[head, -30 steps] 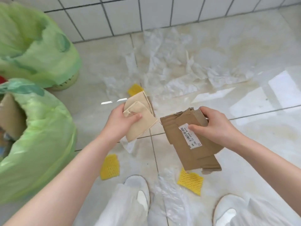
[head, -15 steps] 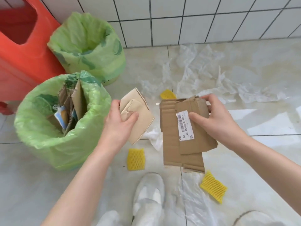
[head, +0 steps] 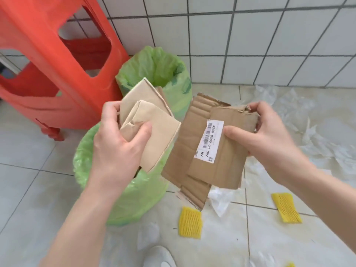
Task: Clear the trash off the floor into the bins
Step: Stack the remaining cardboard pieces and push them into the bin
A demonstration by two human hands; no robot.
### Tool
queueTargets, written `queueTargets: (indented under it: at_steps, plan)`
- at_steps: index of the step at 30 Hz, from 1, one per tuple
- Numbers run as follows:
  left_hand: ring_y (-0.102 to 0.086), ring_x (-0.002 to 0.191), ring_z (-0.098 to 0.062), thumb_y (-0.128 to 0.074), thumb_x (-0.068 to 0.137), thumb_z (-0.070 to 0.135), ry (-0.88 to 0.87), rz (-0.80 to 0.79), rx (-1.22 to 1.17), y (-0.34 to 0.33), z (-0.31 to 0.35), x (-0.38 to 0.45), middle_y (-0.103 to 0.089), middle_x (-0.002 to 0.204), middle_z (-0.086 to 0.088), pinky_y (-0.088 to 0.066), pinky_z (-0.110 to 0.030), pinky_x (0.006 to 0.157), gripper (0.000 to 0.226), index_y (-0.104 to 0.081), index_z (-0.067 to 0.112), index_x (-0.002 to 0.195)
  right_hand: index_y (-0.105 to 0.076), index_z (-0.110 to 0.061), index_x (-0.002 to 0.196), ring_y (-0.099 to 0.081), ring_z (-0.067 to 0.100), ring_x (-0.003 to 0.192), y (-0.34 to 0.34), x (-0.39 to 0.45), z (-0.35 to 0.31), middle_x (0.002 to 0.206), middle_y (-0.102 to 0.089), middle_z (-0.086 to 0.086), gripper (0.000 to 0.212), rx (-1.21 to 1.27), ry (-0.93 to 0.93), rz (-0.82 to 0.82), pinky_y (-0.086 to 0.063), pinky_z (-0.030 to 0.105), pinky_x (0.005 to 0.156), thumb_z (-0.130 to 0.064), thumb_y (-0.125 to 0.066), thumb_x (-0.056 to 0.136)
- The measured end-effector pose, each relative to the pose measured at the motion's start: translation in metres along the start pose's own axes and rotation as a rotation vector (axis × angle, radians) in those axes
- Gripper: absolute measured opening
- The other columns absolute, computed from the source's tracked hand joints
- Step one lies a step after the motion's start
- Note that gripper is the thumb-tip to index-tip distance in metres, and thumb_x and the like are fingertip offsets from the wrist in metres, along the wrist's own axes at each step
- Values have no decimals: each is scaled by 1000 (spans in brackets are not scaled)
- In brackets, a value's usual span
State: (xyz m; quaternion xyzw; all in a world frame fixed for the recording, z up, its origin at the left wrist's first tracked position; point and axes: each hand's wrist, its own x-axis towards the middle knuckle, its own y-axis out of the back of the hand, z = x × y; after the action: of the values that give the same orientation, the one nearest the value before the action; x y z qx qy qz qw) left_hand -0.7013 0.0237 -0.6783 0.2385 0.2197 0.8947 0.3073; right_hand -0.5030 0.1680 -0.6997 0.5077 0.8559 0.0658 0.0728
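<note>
My left hand [head: 115, 145] grips a folded pale-brown paper bag [head: 154, 124] right above the near green-lined bin [head: 134, 199]. My right hand [head: 269, 137] holds a flattened brown cardboard piece [head: 192, 170] with a white barcode label, just right of that bin. A second green-lined bin [head: 154, 68] stands behind, against the tiled wall. Two yellow foam nets lie on the floor, one [head: 190, 222] near the bin and another [head: 286, 207] further right. Crumpled clear plastic [head: 317, 135] covers the floor at the right.
A red plastic stool [head: 48, 60] stands at the left, close to both bins. White tiled wall [head: 250, 35] runs behind. My shoe [head: 159, 257] shows at the bottom edge, with thin plastic film [head: 219, 201] on the tiles near it.
My view has swung left and both hands have carried the paper bag and the cardboard leftwards, from over the littered floor to over the near bin. Both grips are unchanged.
</note>
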Motion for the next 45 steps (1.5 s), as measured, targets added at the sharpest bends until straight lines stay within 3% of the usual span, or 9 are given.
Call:
queueTargets:
  at_steps: [7,14,17,19,22,27,33,41,45]
  plan:
    - [-54,81,12,-64,82,29,-32,236,121,48,-33,7,-58,89,32,-36,-3,65,33,-39,36,102,-48,-27,93,-69,8,70,-64,18,-51,84,-69,-6,33,181,88,-55,-50,24,46,-26,-70,68]
    - [-53,97,-27,-60,86,21,79,268,374,61,-86,-5,-55,112,-3,-35,-30,72,36,-37,19,113,-36,-21,101,-59,1,81,-122,10,-67,93,-58,-9,33,-18,277,9,-49,13,65,-24,-64,83]
    - [-53,95,-32,-62,85,21,130,260,450,61,-102,-6,-52,112,-7,-34,-33,70,38,-38,16,113,-32,-16,104,-60,19,92,-144,12,-66,100,-56,3,35,-48,236,-18,-54,34,77,-22,-62,85]
    - [-52,94,-33,-64,84,21,144,238,463,61,-111,-8,-50,111,-8,-36,-35,70,39,-38,14,112,-29,-17,104,-58,14,83,-159,14,-65,96,-53,4,36,-53,203,-43,-55,39,71,-21,-59,86]
    - [-51,94,-30,-66,82,22,175,219,450,59,-119,-8,-48,110,-7,-36,-34,71,40,-39,14,111,-27,-23,104,-43,1,61,-179,21,-59,76,-41,-7,37,-139,286,-8,-43,17,50,-17,-58,84]
    - [-48,93,-25,-69,77,13,107,221,440,48,-119,4,-42,113,-9,-41,-37,76,43,-40,13,109,-29,-24,121,-39,9,57,-199,28,-51,75,-41,-7,44,-258,369,-6,-35,25,53,-10,-50,85]
    - [-55,90,-36,-64,83,23,166,-68,490,31,-123,3,-41,110,-6,-49,-50,75,31,-42,15,104,-44,-20,110,-56,29,71,-210,20,-27,73,-58,1,22,-579,345,-226,-46,37,62,-30,-52,91]
    - [-54,109,-21,-42,93,50,212,-330,481,35,-133,1,-56,119,-1,-43,-33,85,43,-53,22,122,-48,-15,103,-48,29,91,-201,23,-16,73,-57,6,26,-829,495,-212,-42,36,64,-33,-55,85]
    - [-58,95,-26,-35,97,42,182,-439,618,32,-136,2,-59,102,-3,-49,-40,81,35,-60,17,95,-52,-12,104,-43,27,102,-199,19,0,75,-64,2,34,-951,558,-326,-42,37,76,-41,-57,86]
